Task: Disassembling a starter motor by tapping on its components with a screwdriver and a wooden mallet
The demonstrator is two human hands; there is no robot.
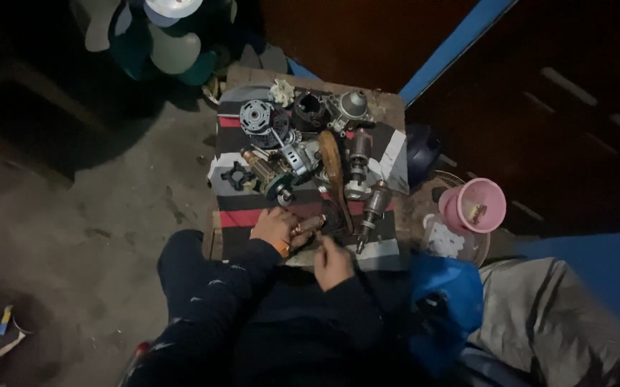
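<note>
My left hand (275, 228) is closed around a small motor armature with copper windings (308, 226), held low over the near edge of a striped cloth (238, 217). My right hand (332, 262) sits just beside it, fingers curled near the armature's end; whether it holds a tool is too dark to tell. Both hands rest close to my dark-sleeved lap. Further up the cloth lie several motor parts: a round stator (262, 118), a black ring housing (309, 109), a grey metal housing (351, 106) and two more armatures (359, 154) (373, 208).
The cloth covers a low wooden board (389, 100) on a concrete floor (95, 215). A pink plastic cup (478, 206) and a white fan guard (453, 240) stand at right, a blue bag (446, 294) beside my knee. Fan blades (170, 43) lie at the top left.
</note>
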